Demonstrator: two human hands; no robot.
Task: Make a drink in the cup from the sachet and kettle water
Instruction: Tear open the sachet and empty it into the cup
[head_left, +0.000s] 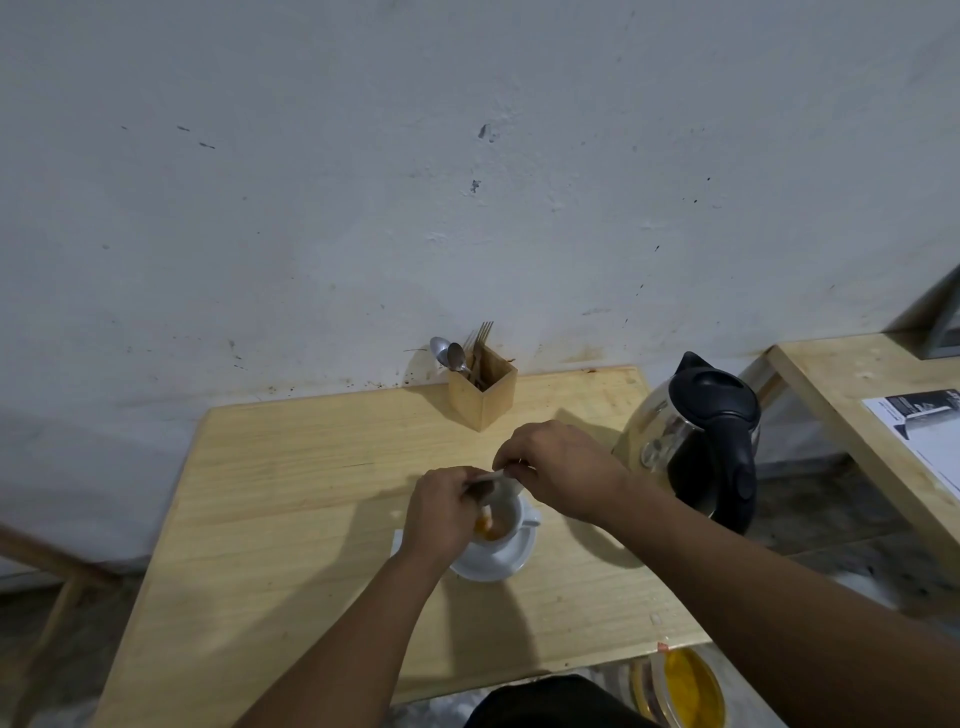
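A white cup (511, 514) stands on a white saucer (506, 561) near the middle of the wooden table (291, 467). Orange powder lies inside the cup. Both hands hold a small pale sachet (493, 480) tilted over the cup's mouth. My left hand (441, 512) pinches its lower end just above the rim and hides the cup's left side. My right hand (558, 467) grips its upper end. The steel kettle (696, 441) with black lid and handle stands to the right of the cup, beyond my right wrist.
A wooden holder (482, 389) with spoons and forks stands at the back edge against the wall. A second wooden table (852, 384) with a printed sheet (924, 436) sits to the right. A round container with a yellow inside (680, 686) lies on the floor below the front edge.
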